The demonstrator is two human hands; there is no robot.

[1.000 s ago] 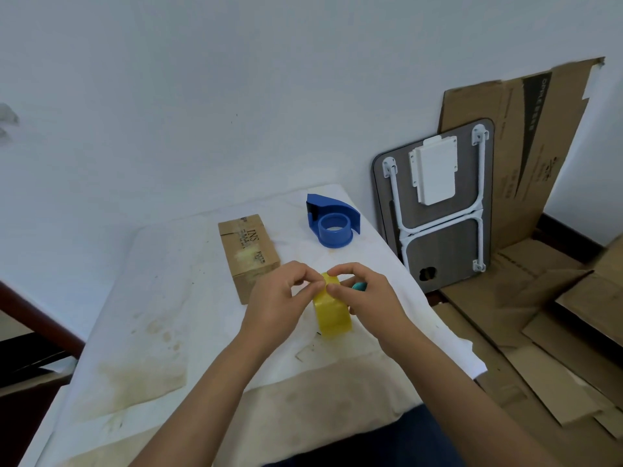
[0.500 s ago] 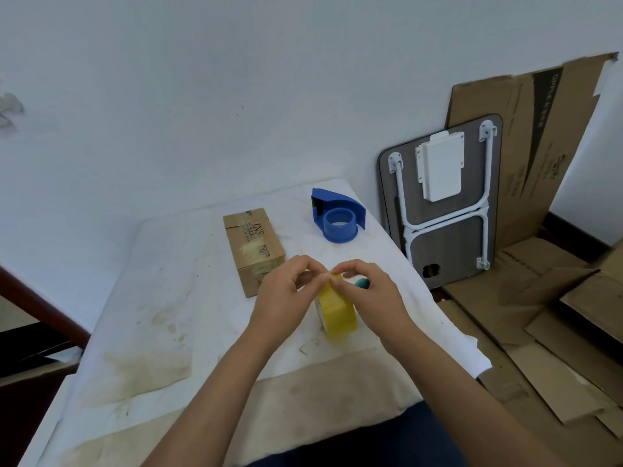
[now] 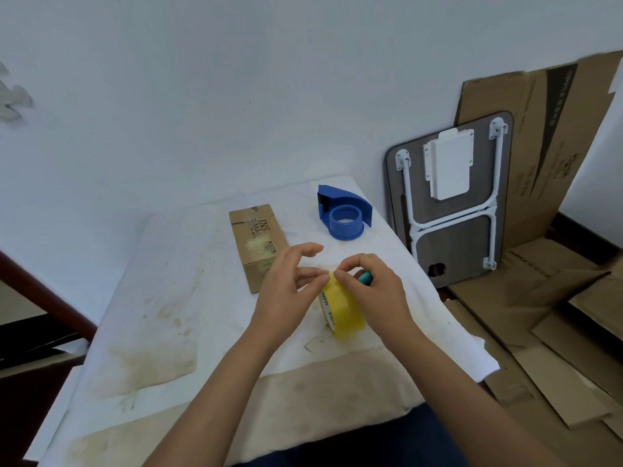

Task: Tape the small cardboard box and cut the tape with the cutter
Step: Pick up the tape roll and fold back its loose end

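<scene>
A yellow tape roll (image 3: 344, 310) stands on edge on the white-covered table (image 3: 161, 298). My right hand (image 3: 374, 291) is closed over its top, fingertips pinching at the roll's rim. My left hand (image 3: 286, 288) touches the same spot with thumb and forefinger, other fingers spread. A small teal object (image 3: 365, 278) shows behind my right hand, mostly hidden. The small cardboard box (image 3: 258, 244) lies just behind my left hand. A blue tape cutter (image 3: 344, 217) with no roll in it sits farther back on the right.
The table cloth is stained, and its right edge drops off beside my right arm. A folded grey table (image 3: 451, 200) leans on the wall to the right, with flattened cardboard sheets (image 3: 546, 315) on the floor around it.
My left hand's outer fingers have spread apart while thumb and forefinger stay at the top of the roll. My right hand keeps its hold; the view shifted slightly.
</scene>
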